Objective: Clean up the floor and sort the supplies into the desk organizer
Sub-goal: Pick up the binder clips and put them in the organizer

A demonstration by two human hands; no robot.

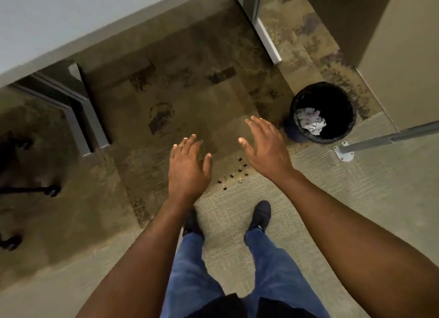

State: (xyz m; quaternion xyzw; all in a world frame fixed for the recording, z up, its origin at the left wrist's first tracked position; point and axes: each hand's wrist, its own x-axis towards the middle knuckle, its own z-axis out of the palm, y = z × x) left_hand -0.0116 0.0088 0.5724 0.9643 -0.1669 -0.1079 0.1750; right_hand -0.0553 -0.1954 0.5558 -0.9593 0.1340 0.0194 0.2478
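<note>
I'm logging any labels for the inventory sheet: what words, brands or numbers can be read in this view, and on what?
None: no readable text shows.
The binder clips are too small to show any marking.
The bin and the crumpled paper in it show no legible print.

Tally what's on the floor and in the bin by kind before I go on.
Binder clips, scattered on the carpet between the hands: about 9, small, so the count is approximate
Bin: 1
Crumpled paper, in the bin: 1 wad, maybe more
Total: about 11
Left hand and right hand hold nothing.
</note>
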